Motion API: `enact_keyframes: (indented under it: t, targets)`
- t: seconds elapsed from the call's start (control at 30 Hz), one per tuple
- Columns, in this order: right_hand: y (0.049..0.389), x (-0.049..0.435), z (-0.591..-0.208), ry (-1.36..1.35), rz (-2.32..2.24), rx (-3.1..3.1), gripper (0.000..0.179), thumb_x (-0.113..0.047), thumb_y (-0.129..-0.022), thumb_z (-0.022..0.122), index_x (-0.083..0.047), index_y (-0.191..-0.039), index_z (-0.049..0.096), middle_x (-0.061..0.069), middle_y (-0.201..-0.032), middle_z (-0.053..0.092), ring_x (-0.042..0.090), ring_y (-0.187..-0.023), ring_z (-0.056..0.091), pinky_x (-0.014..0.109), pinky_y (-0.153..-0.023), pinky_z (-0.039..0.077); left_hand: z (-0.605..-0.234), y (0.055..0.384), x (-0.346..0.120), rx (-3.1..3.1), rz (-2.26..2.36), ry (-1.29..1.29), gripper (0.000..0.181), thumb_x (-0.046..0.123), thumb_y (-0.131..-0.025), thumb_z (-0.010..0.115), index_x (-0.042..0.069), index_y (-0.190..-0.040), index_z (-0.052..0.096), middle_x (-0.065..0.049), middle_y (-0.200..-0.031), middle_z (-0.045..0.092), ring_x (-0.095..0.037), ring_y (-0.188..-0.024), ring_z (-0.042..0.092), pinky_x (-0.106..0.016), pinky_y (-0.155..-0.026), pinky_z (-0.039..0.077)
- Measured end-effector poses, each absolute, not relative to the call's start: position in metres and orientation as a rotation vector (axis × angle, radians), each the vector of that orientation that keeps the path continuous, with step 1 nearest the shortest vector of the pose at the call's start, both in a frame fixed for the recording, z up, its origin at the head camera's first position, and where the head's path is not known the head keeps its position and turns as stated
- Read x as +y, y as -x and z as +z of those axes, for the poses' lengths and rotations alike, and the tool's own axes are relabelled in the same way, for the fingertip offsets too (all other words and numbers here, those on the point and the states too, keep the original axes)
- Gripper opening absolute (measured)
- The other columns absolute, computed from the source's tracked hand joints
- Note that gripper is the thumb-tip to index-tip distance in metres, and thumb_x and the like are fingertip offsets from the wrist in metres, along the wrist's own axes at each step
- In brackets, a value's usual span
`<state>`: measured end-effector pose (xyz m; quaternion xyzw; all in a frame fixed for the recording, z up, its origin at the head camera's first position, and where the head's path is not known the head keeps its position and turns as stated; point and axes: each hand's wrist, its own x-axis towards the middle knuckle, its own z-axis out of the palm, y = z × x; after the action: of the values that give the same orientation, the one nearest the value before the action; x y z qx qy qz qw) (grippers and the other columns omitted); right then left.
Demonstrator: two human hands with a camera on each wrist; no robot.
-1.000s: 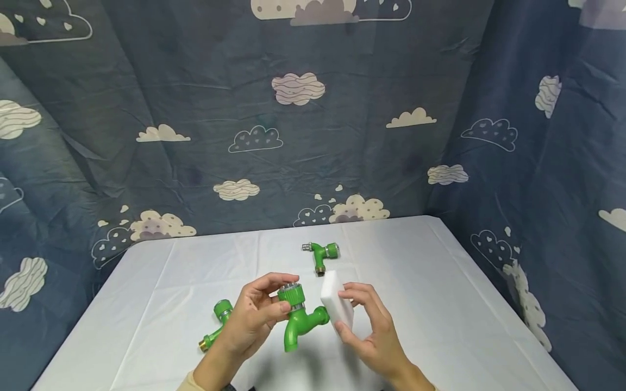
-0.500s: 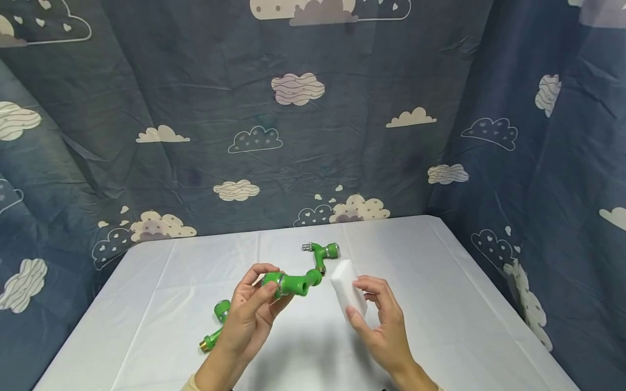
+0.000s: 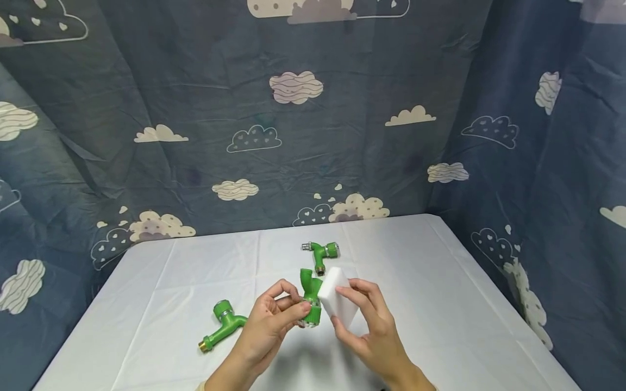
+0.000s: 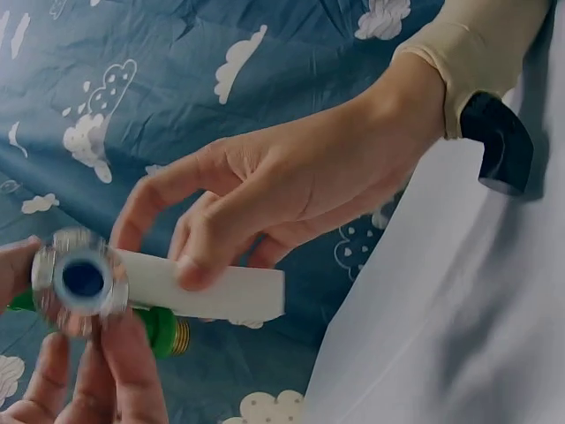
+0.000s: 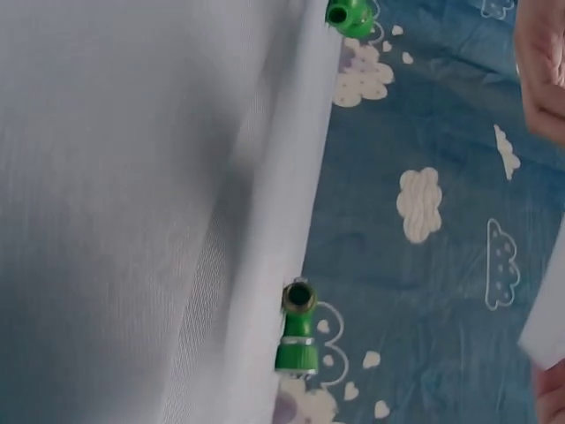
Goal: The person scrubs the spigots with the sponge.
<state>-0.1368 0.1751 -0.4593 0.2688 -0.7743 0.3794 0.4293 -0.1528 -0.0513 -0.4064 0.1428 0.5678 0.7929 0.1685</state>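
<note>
My left hand pinches a green faucet by its ribbed knob end, spout turned upward, above the table. In my right hand a white sponge block is held between thumb and fingertips, its edge right at the faucet's side. From the left wrist view, the faucet's silver ringed end faces the camera, and the sponge lies behind it under the right thumb. Part of the faucet's body is hidden behind the left fingers and the sponge. The right wrist view catches only a corner of the sponge.
A second green faucet lies farther back on the white-covered table. Another one with a brass thread lies to the left, close by the left hand. A dark cloud-patterned curtain stands behind and along the sides.
My left hand has turned the faucet over, from knob up through sideways to knob down, and moved it rightward. The sponge moved away to the right, then back against the faucet.
</note>
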Motion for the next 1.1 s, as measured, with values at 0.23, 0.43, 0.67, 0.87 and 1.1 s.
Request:
enact_keyframes:
  t: [0.23,0.43,0.67,0.87,1.1]
  targets:
    - [0.139,0.186,-0.459,-0.487,1.000,-2.037,0.062,-0.005,-0.079,0.083,-0.013,-0.139,0.067,0.009,-0.133,0.063,0.017,-0.115,0.063,0.014,-0.092,0.052,-0.405,0.159,-0.058,1.555,2.245,-0.360,0.035,0.006,-0.101,0.069,0.007,-0.134,0.056,0.001,-0.107,0.078,-0.012,-0.097,0.077,-0.028,-0.088,0.065]
    - [0.135,0.179,-0.457,-0.739,0.989,-1.908,0.044,-0.024,-0.096,0.077,-0.007,-0.135,0.068,0.016,-0.131,0.063,0.020,-0.116,0.063,0.017,-0.089,0.057,-0.407,0.161,-0.057,1.623,2.217,-0.381,0.051,0.006,-0.100,0.073,-0.006,-0.145,0.053,0.000,-0.114,0.076,-0.015,-0.101,0.078,-0.036,-0.093,0.066]
    - [0.135,0.180,-0.457,-0.716,0.936,-1.966,0.043,-0.022,-0.094,0.077,-0.012,-0.135,0.070,0.014,-0.132,0.062,0.022,-0.116,0.064,0.016,-0.094,0.055,-0.406,0.161,-0.064,1.815,2.087,-0.622,0.047,0.004,-0.093,0.081,-0.014,-0.132,0.063,-0.001,-0.109,0.075,-0.014,-0.091,0.080,-0.029,-0.085,0.066]
    - [0.138,0.189,-0.458,-0.454,0.974,-2.102,0.061,-0.007,-0.081,0.084,-0.017,-0.139,0.068,0.009,-0.133,0.062,0.019,-0.114,0.063,0.022,-0.087,0.058,-0.404,0.164,-0.071,1.706,2.126,-0.642,0.040,0.000,-0.094,0.077,-0.004,-0.131,0.062,0.002,-0.108,0.077,-0.012,-0.091,0.079,-0.029,-0.083,0.066]
    - [0.135,0.187,-0.452,-0.515,1.517,-2.043,0.054,0.007,-0.096,0.070,-0.008,-0.146,0.057,0.004,-0.137,0.063,0.008,-0.117,0.064,0.018,-0.095,0.057,-0.404,0.165,-0.077,1.503,2.197,-0.662,0.035,0.000,-0.097,0.066,0.005,-0.130,0.061,-0.001,-0.115,0.075,-0.018,-0.107,0.077,-0.033,-0.091,0.066]
